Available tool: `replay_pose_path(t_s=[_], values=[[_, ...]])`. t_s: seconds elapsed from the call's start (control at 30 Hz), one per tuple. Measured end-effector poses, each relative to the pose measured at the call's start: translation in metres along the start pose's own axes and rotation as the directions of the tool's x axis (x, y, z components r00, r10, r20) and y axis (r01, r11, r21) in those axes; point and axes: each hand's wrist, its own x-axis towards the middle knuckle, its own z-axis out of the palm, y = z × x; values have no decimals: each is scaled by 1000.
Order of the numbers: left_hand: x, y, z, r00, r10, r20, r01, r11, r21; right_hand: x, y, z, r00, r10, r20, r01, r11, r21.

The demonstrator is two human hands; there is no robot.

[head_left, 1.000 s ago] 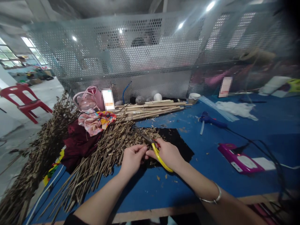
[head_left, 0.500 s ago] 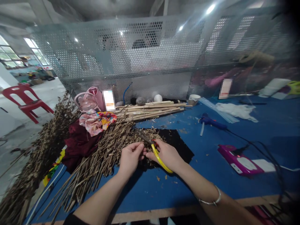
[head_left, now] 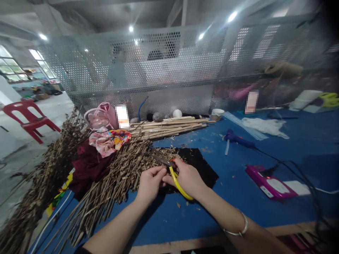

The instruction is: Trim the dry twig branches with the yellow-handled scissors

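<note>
Yellow-handled scissors point(head_left: 180, 186) are in my right hand point(head_left: 188, 178), their dark blades pointing up and left over dried plant bits. My left hand point(head_left: 150, 183) is pinched closed just left of it, with fingertips meeting those of my right hand; anything between them is too small to make out. Beneath both hands lies a black cloth point(head_left: 202, 164) strewn with clippings. Left of my left hand, a heap of dried brown stalks point(head_left: 124, 169) spreads across the blue table point(head_left: 212, 215).
Pale sticks point(head_left: 169, 127) lie behind the stalks. A maroon cloth point(head_left: 91, 167) and pink bag point(head_left: 109, 114) are at left. To the right are a blue glue gun point(head_left: 239, 138), its cord, and a magenta power strip point(head_left: 270, 183). A perforated metal screen point(head_left: 169, 70) stands behind.
The view has tilted and shifted slightly. My fingertips have come closer together and now meet. The scissors remain in my right hand.
</note>
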Motion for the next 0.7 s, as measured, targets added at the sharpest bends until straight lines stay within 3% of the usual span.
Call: replay_pose_path(t_s=[0.27, 0.47, 0.7], values=[[2, -1, -2, 1000, -4, -20, 4, 1000, 6, 4, 5, -1, 997, 62, 40, -59, 996, -70], [0, 4, -3, 995, 21, -100, -21, 1000, -2, 3, 3, -1, 1000, 11, 10, -10, 999, -37], [-1, 3, -1, 999, 29, -25, -28, 1000, 11, 0, -2, -1, 998, -54, -36, 55, 998, 35]])
